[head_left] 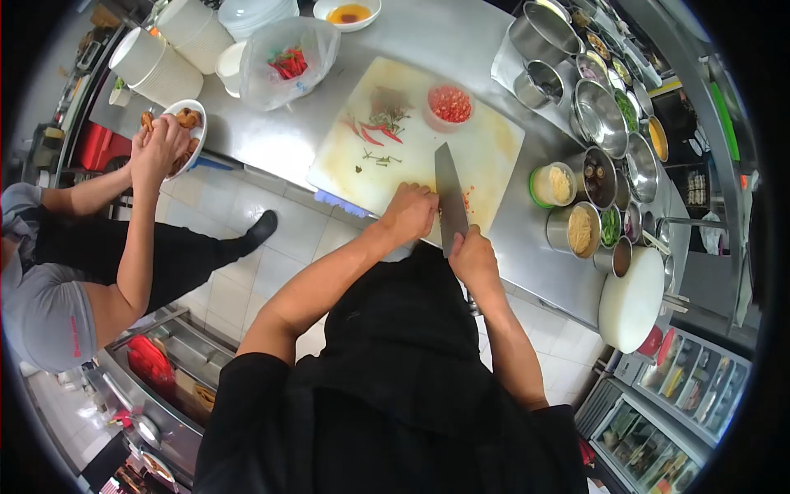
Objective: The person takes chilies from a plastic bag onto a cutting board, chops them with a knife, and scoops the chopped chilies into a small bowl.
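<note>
My right hand [475, 262] grips the handle of a cleaver [449, 193], its broad blade pointing away from me over a white cutting board [494, 132]. On the board's near part, my left hand [410, 212] is closed with fingers curled right beside the blade; what they hold is hidden. Small chopped red bits [469, 199] lie to the right of the blade. Farther up are whole red chilies [380, 132], a pile of stems [391, 107] and some loose stems [381, 158]. A clear tub of chopped red chili [449, 105] stands near the board's far edge.
A plastic bag of red chilies [288, 64] and stacked white tubs [164, 78] stand left of the board. Metal containers [599, 115] of ingredients and a round white board [632, 300] line the right. At left, another person's hand [160, 148] is over a white bowl [197, 140] of brown food.
</note>
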Available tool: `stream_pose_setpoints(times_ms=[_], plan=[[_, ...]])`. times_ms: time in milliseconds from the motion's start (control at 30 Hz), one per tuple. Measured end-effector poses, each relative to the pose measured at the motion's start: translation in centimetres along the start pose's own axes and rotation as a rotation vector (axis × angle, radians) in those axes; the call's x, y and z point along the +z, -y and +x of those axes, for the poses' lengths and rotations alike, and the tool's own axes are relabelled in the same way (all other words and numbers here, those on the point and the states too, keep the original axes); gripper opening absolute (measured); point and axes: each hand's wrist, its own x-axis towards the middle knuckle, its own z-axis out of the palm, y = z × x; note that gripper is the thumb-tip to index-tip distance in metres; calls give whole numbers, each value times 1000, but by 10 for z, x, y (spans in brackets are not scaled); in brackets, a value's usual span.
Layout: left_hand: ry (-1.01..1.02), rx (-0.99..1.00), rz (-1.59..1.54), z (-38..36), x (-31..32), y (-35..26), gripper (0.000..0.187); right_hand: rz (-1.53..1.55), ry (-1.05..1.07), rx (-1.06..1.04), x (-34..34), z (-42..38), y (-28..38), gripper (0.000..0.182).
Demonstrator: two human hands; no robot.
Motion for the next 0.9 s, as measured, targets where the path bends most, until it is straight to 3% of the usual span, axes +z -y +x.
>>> stream_pose_setpoints(times_ms=[100, 167, 267, 467, 500, 567, 633, 700, 733, 800, 867, 900], plan=[[2, -39, 91, 0, -5, 0, 4, -22, 20, -26, -5, 2, -4, 27], [-69, -177, 275, 1, -15, 8, 8, 15, 38, 0, -6, 2, -7, 28], [-160, -222, 387, 9, -36, 37, 16, 46, -3, -16, 4, 1, -14, 28], [-323, -222, 413, 63, -70, 65, 29, 133, 52, 54, 5, 3, -15, 28], [-374, -105, 347, 68, -73, 73, 32, 137, 46, 51, 10, 4, -19, 28], [-283, -101, 325, 74, -74, 85, 30, 83, -74, -92, 19, 6, -28, 29], [-182, -95, 304, 79, -84, 79, 28, 89, -71, -84, 19, 7, -29, 29], [-397, -125, 8, 76, -86, 70, 28, 99, -62, -59, 22, 7, -33, 29], [-382, -120, 7, 73, -82, 64, 28, 119, -67, -78, 23, 8, -35, 30], [-512, -394, -546, 57, -69, 46, 22, 138, -66, -95, 26, 9, -42, 30], [-362, -583, -678, 31, -31, 48, 17, 183, -30, -76, 28, 13, -46, 31], [-329, -578, -609, 17, -17, 38, 19, 182, -29, -74, 16, 11, -38, 31]])
